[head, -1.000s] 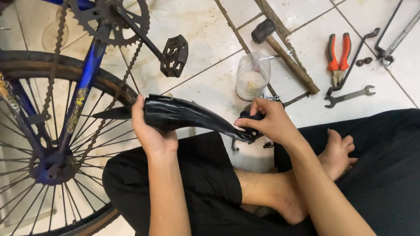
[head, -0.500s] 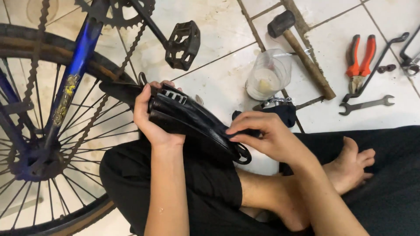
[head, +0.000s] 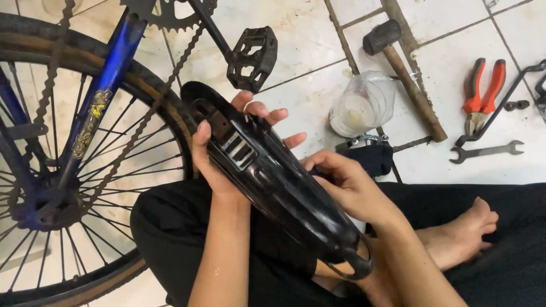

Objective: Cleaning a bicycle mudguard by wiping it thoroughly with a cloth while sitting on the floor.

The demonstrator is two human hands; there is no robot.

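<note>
A long, curved, glossy black bicycle mudguard point(head: 273, 182) lies across my lap, its inner side with a small bracket turned up. My left hand point(head: 224, 150) grips its upper end, thumb on the near side and fingers behind. My right hand point(head: 344, 182) holds its middle from the right. The lower end with a wire loop hangs by my knee. An upturned blue bicycle stands to the left, with its rear wheel point(head: 68, 170), chain point(head: 142, 119) and black pedal point(head: 253, 57).
On the tiled floor to the right lie a hammer point(head: 406, 79), orange-handled pliers point(head: 480, 94), a spanner point(head: 486, 152), a bent black metal rod point(head: 506, 96) and a clear plastic cup point(head: 364, 105). My bare foot point(head: 463, 230) rests at the right.
The mudguard has been turned from lying flat across my lap to slanting down to the right with its inner side up. Both hands shifted with it, and the view moved closer.
</note>
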